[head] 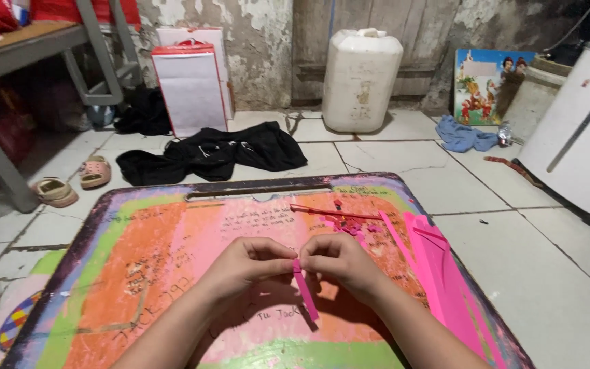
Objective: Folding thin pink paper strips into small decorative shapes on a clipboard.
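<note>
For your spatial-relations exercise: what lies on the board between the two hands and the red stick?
In the head view, between the hands and the red stick lies mostly bare board, with small pink scraps toward the right.

Place: a lived-in room of a modest home, floor level; cracked white tile floor [390,157]; peeling plaster wall [261,48]; dark clothes [213,154] dropped on the tiles; sandals [95,171] by a metal bed frame [97,61]; white plastic jerrycan [361,78] against a plank door [404,27]; paper bag [190,89]; picture board [489,85]; blue rag [464,137]; white appliance [582,130]; low painted bench [172,273] with pink paper strips [438,273].
</note>
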